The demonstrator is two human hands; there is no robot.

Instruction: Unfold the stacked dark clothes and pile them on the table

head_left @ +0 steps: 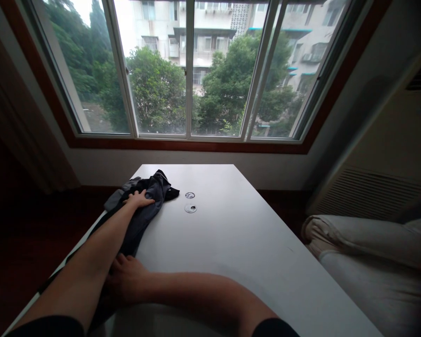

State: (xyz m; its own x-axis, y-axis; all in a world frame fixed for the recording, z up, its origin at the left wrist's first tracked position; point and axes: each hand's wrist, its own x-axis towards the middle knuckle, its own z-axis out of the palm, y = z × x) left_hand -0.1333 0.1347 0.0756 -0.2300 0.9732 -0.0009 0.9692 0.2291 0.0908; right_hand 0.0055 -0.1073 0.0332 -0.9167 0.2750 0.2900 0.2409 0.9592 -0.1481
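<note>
A dark grey and black garment (143,220) lies bunched lengthwise along the left side of the white table (210,243). Toward its far end, my left hand (140,200) rests on the cloth with fingers spread. My right hand (128,278) is at the nearer part of the garment, its fingers bent down onto the fabric and closed on it. Part of the cloth is hidden beneath my left forearm. A lighter grey fold shows at the garment's far left side.
Two round fittings, a far one (190,195) and a near one (190,208), are set in the tabletop right of the garment. A pale padded seat (372,262) stands to the right. Beyond the table is a wall with a wide window (187,70); a curtain (24,107) hangs at left.
</note>
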